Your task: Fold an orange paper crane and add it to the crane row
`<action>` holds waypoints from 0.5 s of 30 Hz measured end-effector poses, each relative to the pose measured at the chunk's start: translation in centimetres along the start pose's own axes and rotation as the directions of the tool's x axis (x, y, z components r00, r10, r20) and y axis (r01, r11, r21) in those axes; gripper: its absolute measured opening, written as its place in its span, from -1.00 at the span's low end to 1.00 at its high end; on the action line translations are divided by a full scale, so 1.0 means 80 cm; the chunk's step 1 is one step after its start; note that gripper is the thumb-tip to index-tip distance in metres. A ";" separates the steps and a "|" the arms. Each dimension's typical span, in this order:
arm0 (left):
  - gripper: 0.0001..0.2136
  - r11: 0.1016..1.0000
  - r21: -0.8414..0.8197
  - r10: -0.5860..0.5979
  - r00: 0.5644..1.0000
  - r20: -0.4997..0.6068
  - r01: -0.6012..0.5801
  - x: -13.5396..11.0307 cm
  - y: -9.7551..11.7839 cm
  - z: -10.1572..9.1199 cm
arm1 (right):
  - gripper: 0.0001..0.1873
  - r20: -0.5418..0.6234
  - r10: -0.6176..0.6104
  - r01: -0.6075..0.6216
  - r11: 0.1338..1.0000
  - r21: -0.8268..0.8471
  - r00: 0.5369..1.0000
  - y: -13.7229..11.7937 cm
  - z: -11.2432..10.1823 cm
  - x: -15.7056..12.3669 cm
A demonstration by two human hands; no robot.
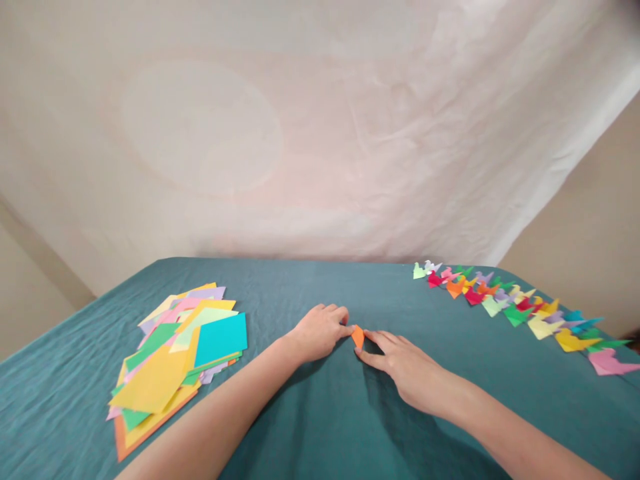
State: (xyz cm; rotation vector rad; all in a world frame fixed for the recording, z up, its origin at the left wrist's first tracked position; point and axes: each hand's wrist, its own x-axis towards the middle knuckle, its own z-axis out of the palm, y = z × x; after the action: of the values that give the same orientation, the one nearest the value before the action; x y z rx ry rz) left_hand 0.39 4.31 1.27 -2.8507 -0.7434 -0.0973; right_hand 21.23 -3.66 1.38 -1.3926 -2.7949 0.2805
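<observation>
The teal cloth-covered table [310,427] fills the lower part of the view. The small orange folded paper piece [358,337] lies on it near the centre, between the left hand [320,331] and the right hand [403,368]. Each hand touches it from its own side. The loose pile of multicoloured square paper sheets [175,360] lies well left of the hands. The row of multicoloured folded paper figures [520,308] runs along the table's right edge, from far corner to near side. The pale creased fabric backdrop [320,133] hangs behind the table.
</observation>
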 end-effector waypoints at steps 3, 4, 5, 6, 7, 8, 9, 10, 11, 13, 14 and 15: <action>-0.75 1.000 0.001 -0.002 1.000 -0.013 0.002 0.001 0.007 0.000 | -0.27 -0.003 0.009 -0.009 1.000 0.014 1.000 0.002 0.001 0.000; -0.75 1.000 0.005 -0.002 1.000 -0.019 0.003 0.002 0.010 0.000 | -0.28 -0.004 0.010 -0.010 1.000 0.017 1.000 0.002 0.001 0.000; -0.76 1.000 0.012 -0.003 1.000 -0.022 0.003 0.003 0.013 -0.001 | -0.29 -0.006 0.010 -0.010 1.000 0.018 1.000 0.002 0.001 0.000; -0.78 1.000 0.019 -0.003 1.000 -0.022 0.003 0.004 0.017 -0.001 | -0.30 -0.009 0.010 -0.010 1.000 0.019 1.000 0.002 0.001 0.000; -0.79 1.000 0.027 0.000 1.000 -0.019 0.000 0.004 0.020 -0.002 | -0.30 -0.013 0.010 -0.009 1.000 0.020 1.000 0.003 0.001 0.000; -0.81 0.999 0.034 0.005 1.000 -0.014 -0.005 0.005 0.024 -0.004 | -0.31 -0.018 0.010 -0.010 1.000 0.020 1.000 0.003 0.001 -0.001; -0.83 0.999 0.037 0.012 1.000 -0.009 -0.012 0.006 0.028 -0.005 | -0.31 -0.021 0.010 -0.010 1.000 0.020 1.000 0.003 0.001 -0.001; -0.84 0.999 0.036 0.020 1.000 -0.004 -0.020 0.006 0.031 -0.007 | -0.32 -0.022 0.010 -0.009 1.000 0.020 1.000 0.003 0.001 -0.001; -0.84 0.999 0.031 0.029 1.000 0.001 -0.029 0.006 0.033 -0.009 | -0.32 -0.023 0.010 -0.009 1.000 0.021 1.000 0.003 0.001 -0.001; -0.83 0.999 0.005 0.042 0.999 0.016 -0.042 0.006 0.037 -0.013 | -0.34 -0.026 0.011 -0.010 1.000 0.027 1.000 0.003 0.001 -0.001; -0.83 0.999 -0.017 0.046 0.999 0.024 -0.045 0.005 0.038 -0.015 | -0.35 -0.031 0.012 -0.011 0.999 0.033 0.999 0.003 0.000 -0.001; -0.82 0.998 -0.043 0.049 0.998 0.032 -0.047 0.004 0.038 -0.017 | -0.36 -0.035 0.013 -0.012 0.999 0.040 0.999 0.003 0.000 -0.001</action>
State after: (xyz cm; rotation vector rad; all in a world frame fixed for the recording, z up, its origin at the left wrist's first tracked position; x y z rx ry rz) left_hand 2.13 1.58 2.13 -2.9146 -0.6866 -0.0596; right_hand 21.46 -3.58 1.33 -1.3930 -2.7377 0.3067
